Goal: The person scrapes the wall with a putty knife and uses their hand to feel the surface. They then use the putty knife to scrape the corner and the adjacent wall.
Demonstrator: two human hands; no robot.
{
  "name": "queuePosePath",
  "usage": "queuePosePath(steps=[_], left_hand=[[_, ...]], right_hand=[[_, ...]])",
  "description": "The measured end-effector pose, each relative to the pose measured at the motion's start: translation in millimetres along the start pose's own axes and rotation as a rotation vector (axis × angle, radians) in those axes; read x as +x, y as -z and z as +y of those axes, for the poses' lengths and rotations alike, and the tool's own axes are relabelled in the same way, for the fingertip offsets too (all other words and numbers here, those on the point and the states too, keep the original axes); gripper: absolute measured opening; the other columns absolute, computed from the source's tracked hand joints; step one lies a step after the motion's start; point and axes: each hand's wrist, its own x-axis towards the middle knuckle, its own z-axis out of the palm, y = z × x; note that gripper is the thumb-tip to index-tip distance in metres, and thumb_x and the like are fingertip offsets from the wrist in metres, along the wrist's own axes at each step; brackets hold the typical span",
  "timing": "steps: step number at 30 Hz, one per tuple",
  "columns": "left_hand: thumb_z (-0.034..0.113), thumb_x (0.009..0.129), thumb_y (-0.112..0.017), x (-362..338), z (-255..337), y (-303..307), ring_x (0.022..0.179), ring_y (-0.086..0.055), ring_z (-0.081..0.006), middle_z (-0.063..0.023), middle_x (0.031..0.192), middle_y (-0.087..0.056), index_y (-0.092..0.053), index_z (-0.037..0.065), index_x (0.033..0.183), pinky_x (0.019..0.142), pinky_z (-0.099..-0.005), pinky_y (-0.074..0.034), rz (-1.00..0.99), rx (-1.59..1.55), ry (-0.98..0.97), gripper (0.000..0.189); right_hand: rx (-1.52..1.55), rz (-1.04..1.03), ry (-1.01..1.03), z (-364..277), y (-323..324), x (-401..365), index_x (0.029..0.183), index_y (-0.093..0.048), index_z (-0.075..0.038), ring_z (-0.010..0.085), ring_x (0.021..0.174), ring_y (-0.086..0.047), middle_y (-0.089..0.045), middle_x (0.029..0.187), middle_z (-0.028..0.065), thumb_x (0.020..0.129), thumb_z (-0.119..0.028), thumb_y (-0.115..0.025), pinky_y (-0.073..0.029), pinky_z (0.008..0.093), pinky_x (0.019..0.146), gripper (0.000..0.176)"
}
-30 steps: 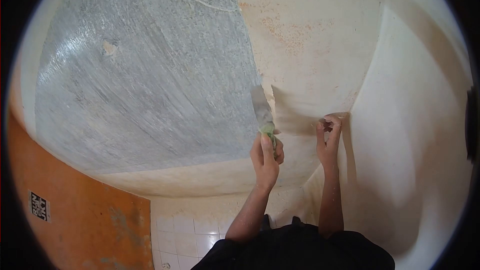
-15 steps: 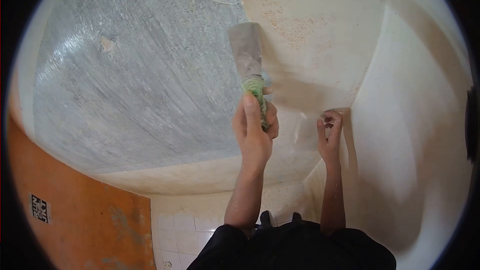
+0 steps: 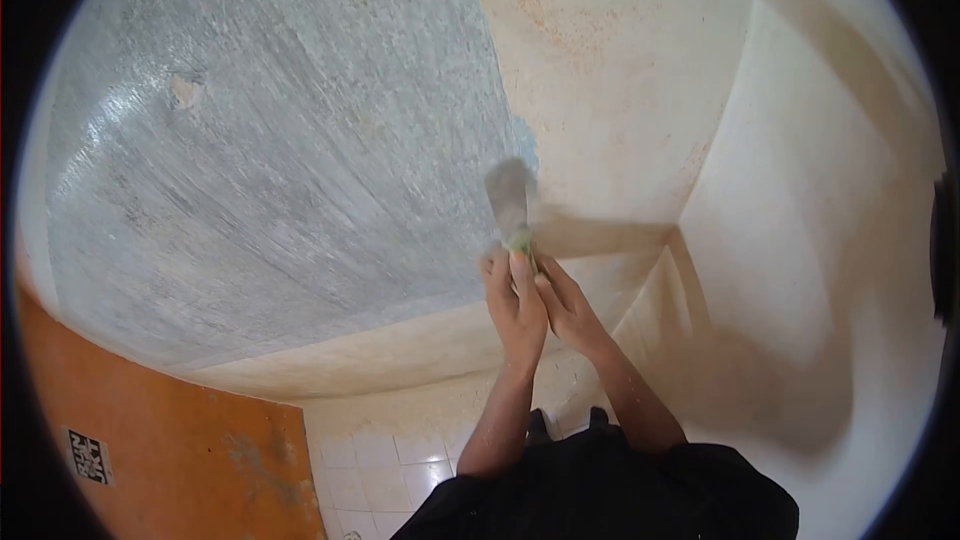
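Note:
A scraper (image 3: 509, 190) with a wide flat blade and a green handle points up and away, its blade over the wall (image 3: 300, 140) near the edge between grey and cream surface. My left hand (image 3: 517, 310) is wrapped round the green handle, thumb on top. Close against it on the right, my right hand (image 3: 570, 308) has its fingers together at the handle's lower end. Whether it grips the handle or something small is hidden.
A cream wall (image 3: 800, 190) meets the scraped wall at a corner on the right. At lower left is an orange surface (image 3: 170, 420) with a black and white sticker (image 3: 89, 457). White tiles (image 3: 380, 485) lie below, near my feet.
The scraper and my left hand have come down and nearer to my body. My right hand has moved left from beside the corner to meet my left hand. The view has shifted slightly.

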Motion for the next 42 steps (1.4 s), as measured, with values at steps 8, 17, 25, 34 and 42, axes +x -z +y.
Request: queuePosePath(steps=[8,17,25,34,42], left_hand=[[0.021,0.103,-0.051,-10,4,45,0.105,-0.05,-0.0217,-0.013,0.114,-0.053,-0.06,-0.001,0.121,0.089,-0.0348,-0.042,0.116,0.22,0.016,0.03],[0.021,0.103,-0.048,6,-31,152,0.102,-0.054,-0.0222,-0.0138,0.121,-0.052,-0.056,0.002,0.128,0.086,-0.0371,-0.044,0.476,0.5,-0.165,0.032],[0.019,0.102,-0.049,24,-32,169,0.106,-0.052,-0.0238,-0.0133,0.12,-0.051,-0.054,0.003,0.129,0.087,-0.0383,-0.042,0.421,0.478,-0.246,0.031],[0.011,0.1,-0.051,37,-44,193,0.097,-0.044,-0.0187,-0.0078,0.106,-0.048,-0.054,0.003,0.11,0.078,-0.0357,-0.038,0.228,0.597,-0.274,0.012],[0.009,0.099,-0.051,36,-37,183,0.098,-0.039,-0.02,-0.0076,0.1,-0.044,-0.052,0.005,0.105,0.077,-0.0353,-0.036,0.243,0.549,-0.229,0.007]], right_hand=[[0.001,0.174,-0.015,36,-16,-20,0.108,-0.057,0.003,0.0064,0.07,-0.051,-0.056,0.079,0.0013,0.105,-0.022,-0.047,-0.044,0.0247,0.063,0.026],[0.02,0.239,0.038,40,-5,-50,0.106,-0.055,0.005,0.0086,0.055,-0.055,-0.063,0.075,0.0078,0.101,-0.018,-0.054,-0.044,0.0238,0.051,0.024],[0.019,0.263,0.027,-21,-19,-17,0.098,-0.057,0.004,0.0084,0.053,-0.056,-0.062,0.071,0.0062,0.099,-0.019,-0.058,-0.045,0.0234,0.049,0.024],[-0.089,0.404,-0.013,-2,-14,-31,0.085,-0.055,-0.002,0.0047,0.05,-0.045,-0.05,0.061,-0.0015,0.1,-0.023,-0.058,-0.036,0.0217,0.046,0.025],[-0.02,0.404,-0.103,45,-1,-33,0.08,-0.053,-0.004,0.0034,0.053,-0.038,-0.044,0.059,-0.0046,0.101,-0.028,-0.056,-0.032,0.0245,0.048,0.032]])
